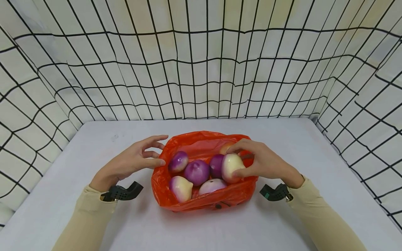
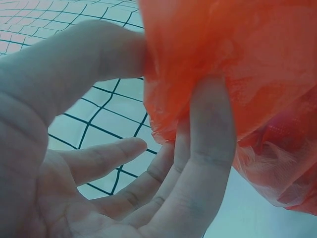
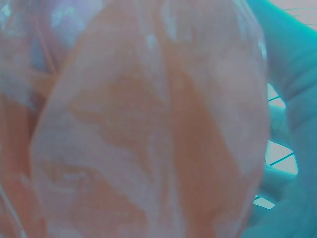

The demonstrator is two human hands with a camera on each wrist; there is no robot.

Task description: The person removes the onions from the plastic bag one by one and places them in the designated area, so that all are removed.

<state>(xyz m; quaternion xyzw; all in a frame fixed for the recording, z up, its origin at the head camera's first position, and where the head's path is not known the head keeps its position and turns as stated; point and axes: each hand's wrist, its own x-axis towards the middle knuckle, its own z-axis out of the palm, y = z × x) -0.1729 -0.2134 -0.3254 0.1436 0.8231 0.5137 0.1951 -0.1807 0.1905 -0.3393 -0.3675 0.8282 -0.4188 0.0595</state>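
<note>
An open red plastic bag (image 1: 204, 205) lies on the table with several purple and white onions inside, among them a purple onion (image 1: 196, 172) in the middle. My left hand (image 1: 133, 161) pinches the bag's left rim between thumb and fingers; the left wrist view shows the red film (image 2: 223, 49) between them. Inside the bag's right part, my right hand (image 1: 263, 161) grips a pale onion (image 1: 231, 166), thumb in front and fingers over the top and behind. Bag film (image 3: 148, 124) covers most of the right wrist view and hides the onion there.
The white table (image 1: 201, 232) extends around the bag. Black netting (image 1: 207, 62) over pale cloth stands along the back and both sides. A dark wrist device (image 1: 122, 192) sits on the left wrist, another (image 1: 275, 192) on the right.
</note>
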